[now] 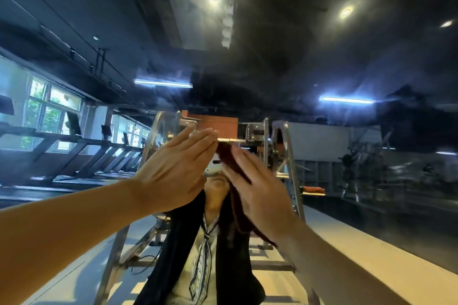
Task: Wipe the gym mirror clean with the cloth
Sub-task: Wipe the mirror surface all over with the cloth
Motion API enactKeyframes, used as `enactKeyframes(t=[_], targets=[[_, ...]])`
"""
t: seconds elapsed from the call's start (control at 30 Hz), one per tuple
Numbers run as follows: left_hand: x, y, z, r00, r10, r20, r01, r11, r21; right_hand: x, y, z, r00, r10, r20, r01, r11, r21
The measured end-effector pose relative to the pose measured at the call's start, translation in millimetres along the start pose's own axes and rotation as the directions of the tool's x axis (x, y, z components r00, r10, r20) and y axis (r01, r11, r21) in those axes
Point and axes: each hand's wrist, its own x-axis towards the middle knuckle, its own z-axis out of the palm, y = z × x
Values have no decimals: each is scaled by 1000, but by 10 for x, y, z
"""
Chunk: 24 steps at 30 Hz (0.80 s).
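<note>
The gym mirror (322,62) fills the view, and its glass shows hazy smears. A dark maroon cloth (231,160) lies against it at the centre, and one end hangs down below my right wrist. My right hand (260,195) lies flat on the cloth with straight fingers and presses it to the glass; the hand is slightly blurred. My left hand (173,171) is raised beside it with fingers straight and together, their tips close to the top of the cloth. My own reflection is mostly hidden behind both hands.
The mirror reflects a row of treadmills (81,153) under windows at the left. A metal ladder frame (287,156) is reflected behind me, with dark ceiling and lights above. A pale ledge (386,262) runs along the lower right.
</note>
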Motion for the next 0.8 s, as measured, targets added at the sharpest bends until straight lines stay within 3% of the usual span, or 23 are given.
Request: enactKeyframes(t=[0.13, 0.2, 0.37, 0.47, 0.6, 0.8], targets=[[56, -28, 23, 1000, 15, 14, -15, 1000, -10, -89, 417, -241, 941, 329, -75, -331, 943, -24], [108, -10, 39, 1000, 11, -6, -11, 1000, -18, 90, 348, -206, 924, 366, -110, -367, 930, 17], [287, 182, 71, 996, 2, -89, -6, 999, -54, 455, 279, -136, 960, 251, -123, -250, 968, 28], [375, 295, 119, 992, 31, -121, -39, 998, -58, -127, 592, -272, 986, 151, -68, -156, 984, -80], [451, 430, 165, 983, 72, -171, -85, 994, -73, -894, 948, -520, 984, 174, -32, -177, 976, -125], [483, 445, 170, 973, 80, -216, -101, 991, -91, -94, 715, -332, 980, 168, -105, -177, 980, -89]])
